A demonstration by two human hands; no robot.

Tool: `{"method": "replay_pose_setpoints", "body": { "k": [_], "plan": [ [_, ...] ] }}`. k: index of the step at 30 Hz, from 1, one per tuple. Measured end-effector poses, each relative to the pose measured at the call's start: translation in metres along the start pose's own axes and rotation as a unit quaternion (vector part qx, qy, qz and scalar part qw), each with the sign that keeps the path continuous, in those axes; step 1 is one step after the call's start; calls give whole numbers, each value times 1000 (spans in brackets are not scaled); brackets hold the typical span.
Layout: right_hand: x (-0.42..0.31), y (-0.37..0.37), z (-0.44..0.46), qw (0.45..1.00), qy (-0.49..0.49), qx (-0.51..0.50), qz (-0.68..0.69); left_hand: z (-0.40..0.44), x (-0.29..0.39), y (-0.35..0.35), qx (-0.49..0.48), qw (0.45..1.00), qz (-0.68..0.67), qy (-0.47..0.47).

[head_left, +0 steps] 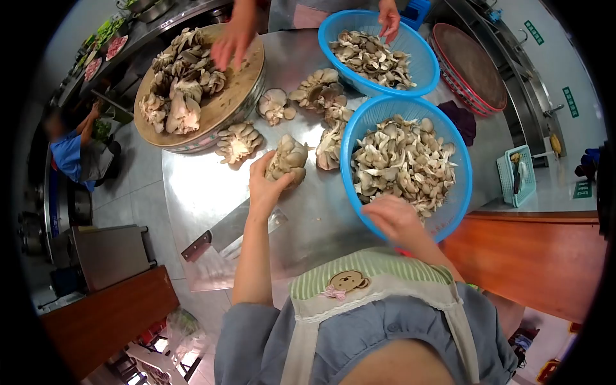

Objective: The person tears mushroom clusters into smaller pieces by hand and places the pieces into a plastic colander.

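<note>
Left hand (262,181) clamped on a mushroom cluster (287,159), held over the steel table (301,240), apart from the near blue basket (467,179). Right hand (394,217) curled at that basket's edge; whether anything is gripped cannot be told. Loose mushroom pieces (404,160) heaped there and in the far blue basket (420,54): a good share seemingly separated. Left whole: held cluster, several table clusters (239,142), a pile on the round board (240,83).
</note>
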State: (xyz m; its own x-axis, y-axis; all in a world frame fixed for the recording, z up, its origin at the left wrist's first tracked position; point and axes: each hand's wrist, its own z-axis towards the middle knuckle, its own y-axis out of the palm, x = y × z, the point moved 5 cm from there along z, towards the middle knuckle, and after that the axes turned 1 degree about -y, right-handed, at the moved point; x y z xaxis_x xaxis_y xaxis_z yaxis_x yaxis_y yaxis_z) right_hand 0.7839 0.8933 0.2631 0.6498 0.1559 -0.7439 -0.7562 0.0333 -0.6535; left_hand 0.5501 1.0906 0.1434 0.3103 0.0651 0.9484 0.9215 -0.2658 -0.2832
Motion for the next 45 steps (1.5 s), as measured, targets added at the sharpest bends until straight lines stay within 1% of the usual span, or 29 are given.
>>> {"method": "replay_pose_setpoints", "body": {
  "k": [1,3,5,7,8,10,11,12,14,15,16,17,18,20,21,22,24,25,26,28,29,31,32,34,35,37,41,43,45],
  "plan": [
    [-8,6,4,1000,2,2,-2,-5,1,0,1,1000,9,3],
    [-29,16,10,988,-59,-2,-141,-16,-4,1,-4,1000,-11,1],
    [-15,26,5,986,-51,-9,-161,-26,-7,3,-8,999,-31,-3],
    [-11,32,3,982,-49,-22,-179,-38,1,4,-21,999,-9,31],
    [-12,31,0,980,-52,-35,-191,-44,2,2,-18,999,-8,28],
    [-10,30,-5,976,-53,-51,-203,-59,21,5,-29,991,57,121],
    [-10,29,-8,971,-67,-42,-226,-70,32,7,-40,989,89,116],
    [-11,28,-9,965,-81,-32,-248,-76,31,6,-40,989,88,110],
    [-29,24,-4,972,-76,-26,-222,-91,33,15,-94,968,165,165],
    [-33,27,-1,982,-78,-15,-170,-96,31,18,-119,961,179,171],
    [-37,31,1,990,-79,-3,-117,-101,28,19,-123,962,178,167],
    [-33,44,1,994,-74,-16,-77,-106,26,22,-146,955,182,183],
    [-34,57,3,995,-69,-18,-75,-110,25,25,-170,947,186,200],
    [-32,81,8,999,-32,-24,-26,-113,14,26,-190,942,185,205],
    [-25,90,7,998,-31,-33,-52,-117,9,26,-210,937,183,212],
    [-19,96,6,998,-29,-36,-49,-120,8,25,-211,937,184,208],
    [-4,107,5,997,15,-68,-36,-124,13,20,-158,936,215,229],
    [-1,110,5,996,16,-75,-40,-127,14,18,-122,933,236,241],
    [0,111,4,996,15,-76,-41,-132,13,18,-120,934,236,241],
    [3,111,5,997,35,-64,-39,-144,6,13,-57,947,245,202],
    [2,112,6,997,33,-64,-39,-151,1,14,-55,947,245,202],
    [4,115,4,995,54,-70,-43,-164,-12,11,-2,963,217,161],
    [3,116,3,995,54,-71,-43,-169,-16,12,-3,963,217,161],
    [1,118,2,996,46,-70,-43,-176,-20,11,0,975,144,169],
    [0,119,1,995,45,-72,-42,-178,-21,12,1,975,145,167],
    [-2,120,2,995,48,-73,-48,-179,-27,13,-5,987,81,136],
    [-13,118,7,995,2,-59,-80,-170,-35,16,-12,992,56,115],
    [-20,118,10,997,-33,-41,-56,-169,-34,16,-24,985,80,149],
    [-20,125,15,998,-18,-56,-35,-167,-35,16,-23,984,86,151]
  ]
}}
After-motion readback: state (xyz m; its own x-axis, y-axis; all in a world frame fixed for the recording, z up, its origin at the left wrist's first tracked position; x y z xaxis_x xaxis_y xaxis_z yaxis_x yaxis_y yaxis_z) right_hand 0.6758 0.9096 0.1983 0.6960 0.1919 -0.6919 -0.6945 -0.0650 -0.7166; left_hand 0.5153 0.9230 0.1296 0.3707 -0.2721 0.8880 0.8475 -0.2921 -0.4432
